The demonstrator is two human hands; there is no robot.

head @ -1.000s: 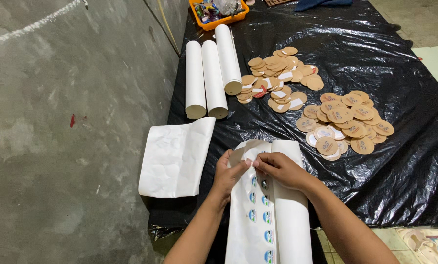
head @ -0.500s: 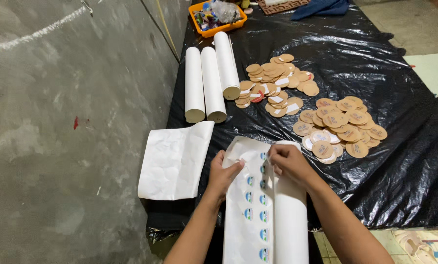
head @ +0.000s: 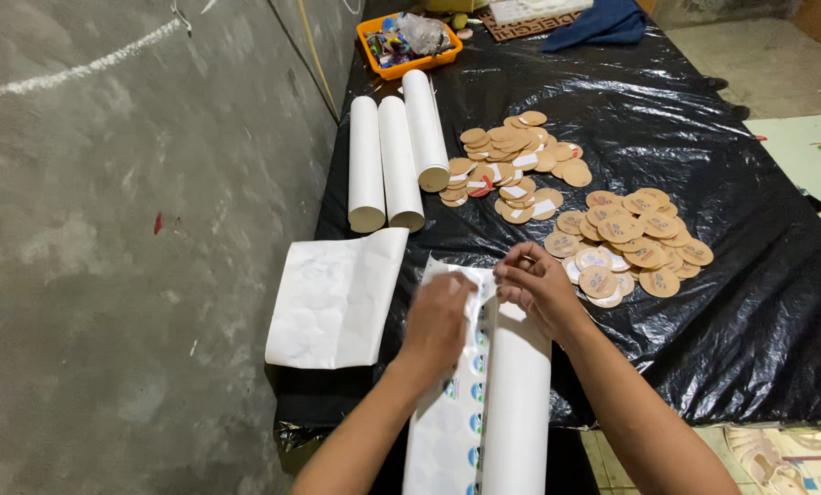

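Head view shows your left hand (head: 440, 316) lying flat on a partly unrolled sticker sheet (head: 447, 431) at the near edge of the table (head: 731, 302), fingers pressed together and bearing down on the paper. Your right hand (head: 537, 286) sits just beside it, at the sheet's far end, thumb and fingertips pinched together on something small there; whether that is a sticker or the curled paper edge is too blurred to tell.

The sheet runs toward you off the near edge, with its rolled part (head: 516, 412) along the right side and a column of small round stickers showing down the middle. It looks light, thin and springy, likely to curl back if you let go, and easy to crease or tear. Judging by that, hold it flat with a palm and lift only at a sticker's rim.

A loose white sheet (head: 333, 298) lies to the left. Three white paper rolls (head: 388, 160) rest farther back, beside piles of tan discs (head: 612, 229) spread toward the right edge, and an orange tray (head: 410, 41) sits at the far left corner.
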